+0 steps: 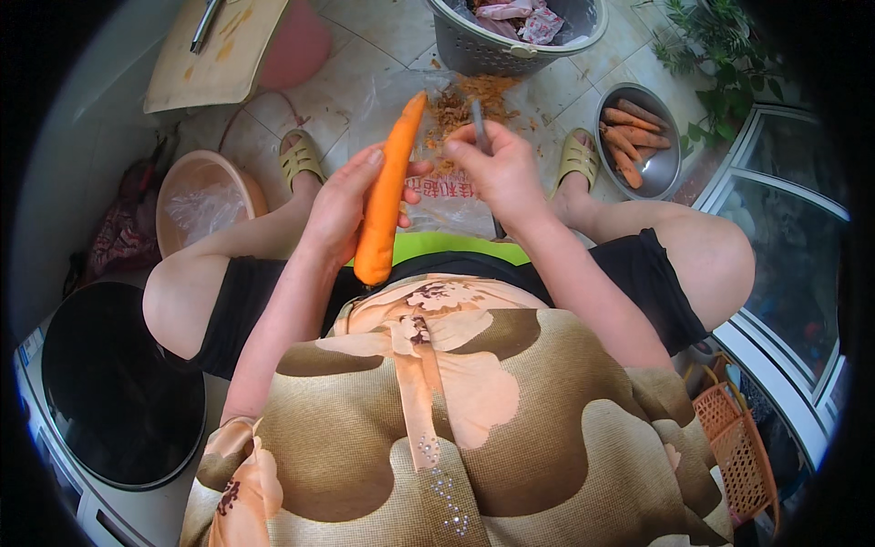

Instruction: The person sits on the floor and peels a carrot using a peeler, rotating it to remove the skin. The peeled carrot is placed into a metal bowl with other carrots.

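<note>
A long, bright orange carrot (391, 198) rests in my left hand (348, 195), its thin tip pointing up and away from me. My fingers wrap under it and the thumb lies along its side. In my right hand (499, 167) is a thin grey metal tool (480, 126), apart from the carrot; the grip covers most of it, so its exact kind is unclear. Below both hands a clear plastic bag (383, 102) with red printing is spread on the floor. Orange and brown peelings (458, 113) are heaped on it.
A steel bowl (673, 161) of unpeeled carrots (636, 133) stands at the right. Ahead is a grey waste basket (478, 58). On the left are a peach basin (256, 191) holding plastic and a cutting board (219, 75) with a metal-handled utensil (205, 27). Glass door panels (786, 267) border the right.
</note>
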`<move>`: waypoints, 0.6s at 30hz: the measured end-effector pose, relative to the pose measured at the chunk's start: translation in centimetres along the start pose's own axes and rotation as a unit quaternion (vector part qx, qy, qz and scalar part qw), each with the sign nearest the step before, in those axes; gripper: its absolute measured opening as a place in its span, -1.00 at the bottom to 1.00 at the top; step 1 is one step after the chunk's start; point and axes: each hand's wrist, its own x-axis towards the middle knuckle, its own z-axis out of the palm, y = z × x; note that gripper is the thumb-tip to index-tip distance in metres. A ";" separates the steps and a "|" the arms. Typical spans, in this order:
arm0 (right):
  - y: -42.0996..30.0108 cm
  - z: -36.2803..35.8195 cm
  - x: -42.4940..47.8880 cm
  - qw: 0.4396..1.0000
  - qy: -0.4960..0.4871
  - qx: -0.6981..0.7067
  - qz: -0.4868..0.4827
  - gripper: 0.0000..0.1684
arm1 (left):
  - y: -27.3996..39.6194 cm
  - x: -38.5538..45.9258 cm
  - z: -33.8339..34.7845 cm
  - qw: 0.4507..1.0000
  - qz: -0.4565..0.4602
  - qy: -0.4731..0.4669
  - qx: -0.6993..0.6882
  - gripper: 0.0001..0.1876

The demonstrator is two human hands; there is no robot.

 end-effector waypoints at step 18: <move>1.2 -2.1 -2.2 0.994 -0.044 -0.100 0.003 -0.59 | -0.4 -0.3 -0.1 0.991 0.008 0.040 0.124 -0.55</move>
